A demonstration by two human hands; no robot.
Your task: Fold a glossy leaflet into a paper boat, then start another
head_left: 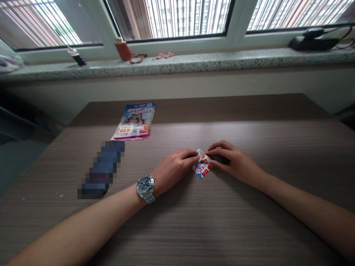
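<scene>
A small folded piece of colourful printed paper [202, 166] lies on the brown table, shaped like a diamond with one corner toward me. My left hand [177, 164], with a silver watch [145, 187] on its wrist, pinches the paper's left side, fingers pressed together. On the opposite side, my right hand [234, 159] has its thumb and fingertips at the paper's right edge, with a gap between thumb and fingers. The undersides of both hands are hidden.
A stack of printed flyers [134, 122] lies at the back left of the table [249, 229]. Nearer me is a pixelated dark blue object [104, 168]. On the stone windowsill [199, 63] stand a red-brown case [122, 50] and a black device [314, 42].
</scene>
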